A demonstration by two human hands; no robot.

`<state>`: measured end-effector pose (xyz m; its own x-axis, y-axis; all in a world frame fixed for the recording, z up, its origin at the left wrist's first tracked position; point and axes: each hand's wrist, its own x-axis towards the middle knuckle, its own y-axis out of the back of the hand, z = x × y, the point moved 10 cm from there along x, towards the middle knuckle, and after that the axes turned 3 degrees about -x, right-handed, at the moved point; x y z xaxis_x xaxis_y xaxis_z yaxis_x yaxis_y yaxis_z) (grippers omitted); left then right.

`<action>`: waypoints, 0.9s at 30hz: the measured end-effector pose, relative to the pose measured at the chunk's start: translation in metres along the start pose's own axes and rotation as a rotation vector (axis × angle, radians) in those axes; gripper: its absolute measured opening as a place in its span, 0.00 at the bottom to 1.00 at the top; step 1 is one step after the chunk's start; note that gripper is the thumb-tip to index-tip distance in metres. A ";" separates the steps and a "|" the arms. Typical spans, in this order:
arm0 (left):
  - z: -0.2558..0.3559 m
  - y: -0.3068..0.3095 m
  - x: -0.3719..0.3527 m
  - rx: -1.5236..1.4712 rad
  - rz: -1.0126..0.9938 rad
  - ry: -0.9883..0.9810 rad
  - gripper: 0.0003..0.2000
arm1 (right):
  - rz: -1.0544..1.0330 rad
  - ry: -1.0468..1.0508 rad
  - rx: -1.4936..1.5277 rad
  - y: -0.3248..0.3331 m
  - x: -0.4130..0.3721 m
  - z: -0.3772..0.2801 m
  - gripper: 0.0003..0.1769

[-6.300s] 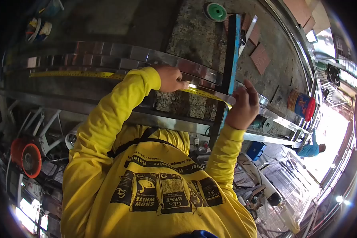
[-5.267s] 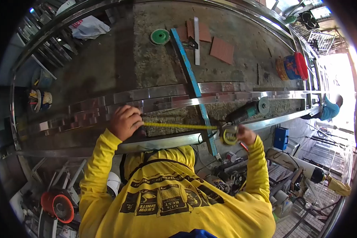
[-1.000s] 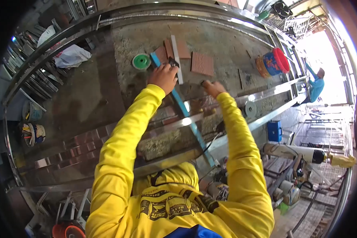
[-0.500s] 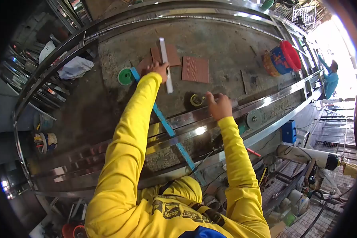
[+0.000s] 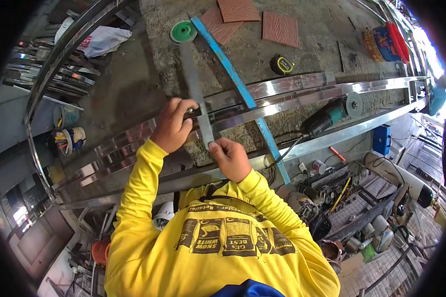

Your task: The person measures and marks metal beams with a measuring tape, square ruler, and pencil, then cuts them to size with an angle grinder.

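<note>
A flat grey metal bar (image 5: 195, 84) stretches from near the green disc (image 5: 183, 32) back toward me. My right hand (image 5: 231, 159) pinches its near end. Beside the bar, my left hand (image 5: 173, 126) is closed with its fingertips around a small dark thing, too small to name. A long blue strip (image 5: 233, 79) with markings lies slantwise across the shiny metal tubes (image 5: 297, 94), just right of the bar. Farther off, a black and yellow tape measure (image 5: 282, 64) rests on the worktop.
Brown wood-grain tiles (image 5: 280, 28) lie at the back. An angle grinder (image 5: 327, 118) rests on the right near the front tube. A red-rimmed bucket (image 5: 387, 43) stands at the back right. Metal lengths (image 5: 59, 69) are piled at left. A person's teal sleeve (image 5: 437, 96) shows far right.
The bar has come closer to me. My right hand has moved left onto its near end, and my left hand has drawn back from its middle. The view has shifted.
</note>
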<state>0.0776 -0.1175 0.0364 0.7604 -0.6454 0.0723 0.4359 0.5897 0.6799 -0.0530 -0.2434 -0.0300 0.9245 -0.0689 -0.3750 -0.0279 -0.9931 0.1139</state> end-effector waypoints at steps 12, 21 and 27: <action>-0.022 0.000 -0.088 0.278 0.054 -0.095 0.31 | 0.005 -0.048 -0.069 -0.047 -0.020 0.034 0.15; -0.019 0.002 -0.090 0.223 0.106 -0.060 0.26 | 0.168 0.068 -0.270 0.048 -0.050 0.045 0.12; -0.019 0.003 -0.089 0.236 0.116 -0.067 0.25 | 0.053 -0.267 0.683 0.037 -0.048 0.030 0.18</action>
<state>0.0205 -0.0494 0.0185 0.7615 -0.6155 0.2029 0.2171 0.5373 0.8150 -0.1096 -0.2795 -0.0360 0.7938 -0.0527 -0.6059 -0.3813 -0.8192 -0.4283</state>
